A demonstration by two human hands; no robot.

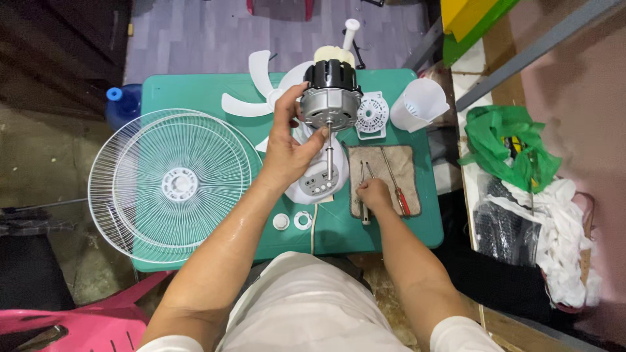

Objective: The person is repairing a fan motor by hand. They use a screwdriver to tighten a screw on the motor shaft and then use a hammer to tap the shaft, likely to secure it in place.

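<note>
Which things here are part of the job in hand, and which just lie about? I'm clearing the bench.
In hand: left hand holding fan motor; right hand on pliers; red-handled screwdriver; brown cloth.

Lying about: fan guards; fan blade; measuring jug; green bag.

A green plastic worktop [195, 91] is carrying two round white wire fan guards [171, 184] overhanging its left edge, a white plastic fan blade [255, 85], a beige cloth [407, 166] bearing a red-handled screwdriver [396, 182], a translucent plastic jug [419, 104], a round white dial plate [372, 113] and two small white rings [291, 221]
</note>
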